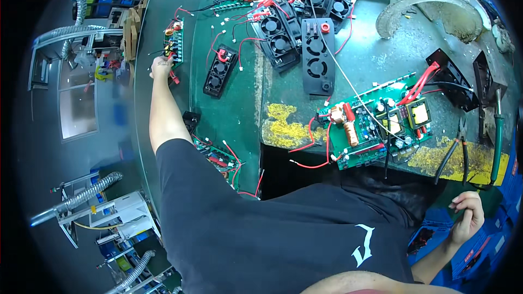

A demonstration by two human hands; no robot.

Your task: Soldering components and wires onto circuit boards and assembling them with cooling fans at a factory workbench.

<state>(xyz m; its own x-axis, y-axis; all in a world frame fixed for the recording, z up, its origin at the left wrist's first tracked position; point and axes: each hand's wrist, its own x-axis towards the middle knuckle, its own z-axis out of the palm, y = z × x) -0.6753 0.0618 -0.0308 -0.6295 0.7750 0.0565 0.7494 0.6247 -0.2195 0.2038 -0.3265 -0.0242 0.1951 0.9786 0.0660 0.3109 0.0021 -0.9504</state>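
Head view shows my left hand [160, 67] stretched far out across the green surface [239, 114], fingers closed on the near end of a small green circuit board [174, 41] with red wires. Just beside that board lies a black double-fan module [220, 71], and more fan modules [297, 32] are piled farther back. My right hand [467, 215] hangs low at the surface's near edge, fingers loosely curled and grasping nothing I can see. A larger circuit board [376, 122] sits close in front of me.
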